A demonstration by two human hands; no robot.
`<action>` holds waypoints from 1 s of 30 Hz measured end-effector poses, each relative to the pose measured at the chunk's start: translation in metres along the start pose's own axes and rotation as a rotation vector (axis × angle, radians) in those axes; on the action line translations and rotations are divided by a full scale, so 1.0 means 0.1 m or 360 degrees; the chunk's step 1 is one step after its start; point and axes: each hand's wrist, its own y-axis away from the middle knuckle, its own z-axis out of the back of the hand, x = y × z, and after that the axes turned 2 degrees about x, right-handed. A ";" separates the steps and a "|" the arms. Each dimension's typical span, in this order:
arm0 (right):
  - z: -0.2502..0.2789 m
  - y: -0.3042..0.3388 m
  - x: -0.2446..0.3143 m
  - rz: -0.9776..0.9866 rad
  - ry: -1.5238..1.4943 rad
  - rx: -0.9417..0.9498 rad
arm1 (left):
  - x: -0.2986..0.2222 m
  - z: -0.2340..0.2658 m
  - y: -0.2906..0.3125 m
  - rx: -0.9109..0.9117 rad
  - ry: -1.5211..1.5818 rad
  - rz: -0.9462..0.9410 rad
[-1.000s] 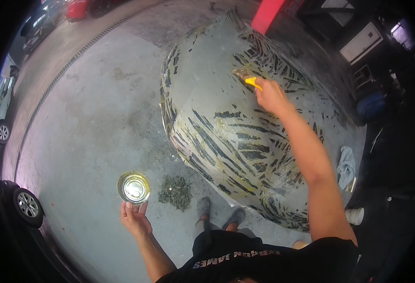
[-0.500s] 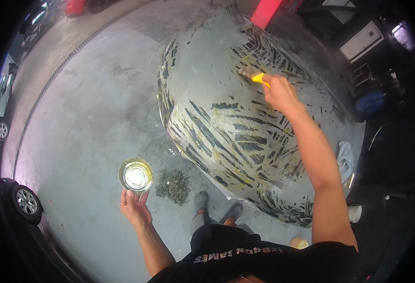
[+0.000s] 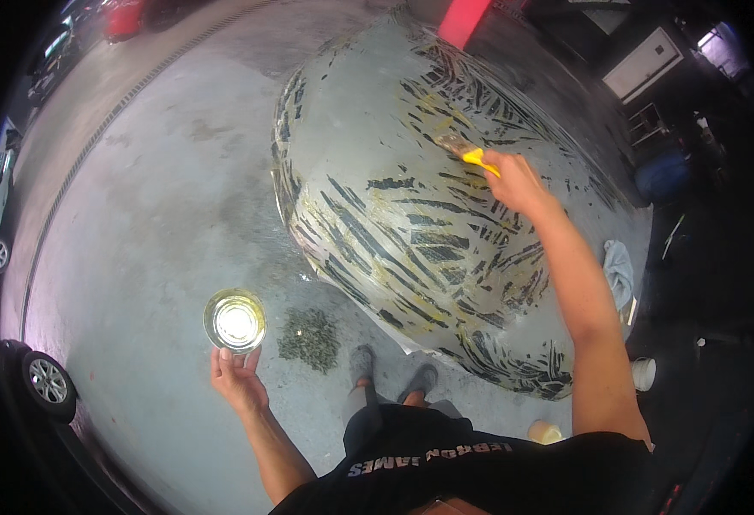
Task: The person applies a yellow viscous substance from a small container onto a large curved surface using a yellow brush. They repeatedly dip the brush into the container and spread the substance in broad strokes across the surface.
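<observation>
In my right hand (image 3: 521,182) is a paintbrush (image 3: 478,158) with a yellow handle, my fingers closed round it. Its bristles lie at the surface of a large curved panel (image 3: 334,129), shaped like a car hood. Dark strips and yellowish wet streaks cover much of that grey, glossy surface. Out to the left, my left hand (image 3: 240,378) grips a shallow round bowl (image 3: 235,319) by its near rim. Bright glare hides most of what the bowl holds; a yellowish tint shows at its edge.
A heap of dark flakes (image 3: 307,339) lies on the floor by my feet. Near the panel's right edge are a pale cloth (image 3: 617,270), a white container (image 3: 643,373) and a yellowish tub (image 3: 546,431). A red post (image 3: 463,21) rises beyond the panel. Parked cars (image 3: 47,378) line the left.
The brush has swung slightly on the panel, its handle now pointing more toward me. My view has shifted a little; the left hand still holds the bowl.
</observation>
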 end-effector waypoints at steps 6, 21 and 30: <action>0.35 0.02 -0.45 -0.0132 0.0028 -0.0123 | 0.01 0.06 0.00 0.0020 -0.0048 0.0051; 0.17 0.41 0.43 0.0272 -0.0413 0.0011 | -0.01 -0.13 0.02 0.0112 0.0023 0.0062; 0.24 0.90 0.62 0.0286 -0.0114 0.0167 | -0.06 -0.04 0.09 0.0064 0.0076 0.0055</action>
